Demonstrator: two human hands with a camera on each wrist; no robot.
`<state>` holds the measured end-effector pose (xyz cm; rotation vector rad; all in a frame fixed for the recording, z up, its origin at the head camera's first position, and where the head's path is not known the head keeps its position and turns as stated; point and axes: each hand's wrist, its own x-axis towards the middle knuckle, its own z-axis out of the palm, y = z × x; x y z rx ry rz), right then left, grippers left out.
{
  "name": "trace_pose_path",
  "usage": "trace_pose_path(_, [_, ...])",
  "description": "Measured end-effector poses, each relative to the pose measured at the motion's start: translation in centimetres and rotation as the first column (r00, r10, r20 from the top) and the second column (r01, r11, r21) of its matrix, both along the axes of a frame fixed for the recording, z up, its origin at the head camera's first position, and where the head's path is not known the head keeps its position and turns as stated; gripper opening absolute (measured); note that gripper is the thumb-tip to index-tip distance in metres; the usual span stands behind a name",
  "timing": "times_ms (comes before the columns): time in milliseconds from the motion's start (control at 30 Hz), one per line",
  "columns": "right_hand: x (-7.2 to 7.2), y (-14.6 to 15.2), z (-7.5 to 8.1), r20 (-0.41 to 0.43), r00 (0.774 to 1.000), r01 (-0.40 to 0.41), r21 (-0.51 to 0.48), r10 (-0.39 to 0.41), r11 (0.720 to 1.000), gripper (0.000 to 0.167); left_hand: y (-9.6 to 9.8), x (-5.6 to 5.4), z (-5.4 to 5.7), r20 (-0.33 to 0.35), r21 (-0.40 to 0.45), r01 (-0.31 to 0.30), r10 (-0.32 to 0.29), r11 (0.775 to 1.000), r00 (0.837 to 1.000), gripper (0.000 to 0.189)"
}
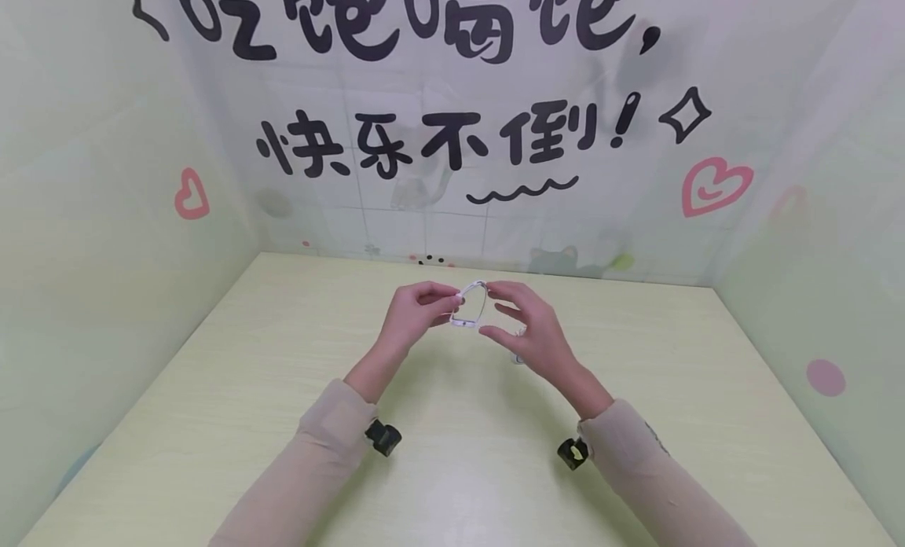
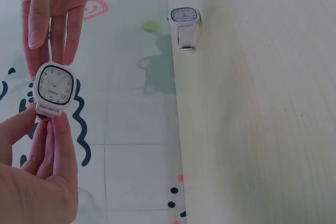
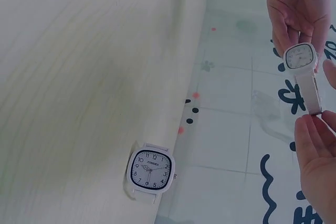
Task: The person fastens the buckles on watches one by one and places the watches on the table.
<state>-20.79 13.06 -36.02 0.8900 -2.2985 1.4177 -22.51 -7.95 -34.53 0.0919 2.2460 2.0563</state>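
You hold a white watch [image 1: 468,307] in the air between both hands, above the table [image 1: 452,453].

Left hand [image 1: 417,311] fingertips pinch one strap end; right hand [image 1: 526,327] pinches the other, seemingly. Next calls for steady handling of the strap. A 2nd watch [image 3: 150,170] lies on the table.

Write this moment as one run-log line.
left hand: pinches white watch | right hand: pinches its strap | second watch: on table

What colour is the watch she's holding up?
White, strap and case alike; the watch shows best in the left wrist view.
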Motion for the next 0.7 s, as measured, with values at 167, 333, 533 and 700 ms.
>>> trace_pose_path(167, [-0.06,-0.16,-0.13,0.007,1.0,-0.027,0.005,0.027,1.0,0.065,0.16,-0.08,-0.13,0.067,0.057,0.0,-0.004,0.998,0.998,0.026])
trace_pose_path(333, [-0.17,-0.25,-0.1,-0.003,1.0,0.01,0.031,-0.01,0.999,0.062,0.32,0.03,-0.3,0.115,0.085,0.018,-0.028,0.996,0.993,0.027])
trace_pose_path(533, [-0.29,-0.11,0.04,-0.018,0.999,0.047,0.053,-0.046,0.997,0.059,0.18,0.35,-0.33,0.108,0.101,0.072,-0.083,0.992,0.991,0.029])
trace_pose_path(700, [-0.56,0.16,0.08,0.002,0.998,0.069,0.045,-0.069,0.997,0.056,-0.36,0.5,-0.13,0.049,0.033,0.187,-0.188,0.982,0.981,0.035])
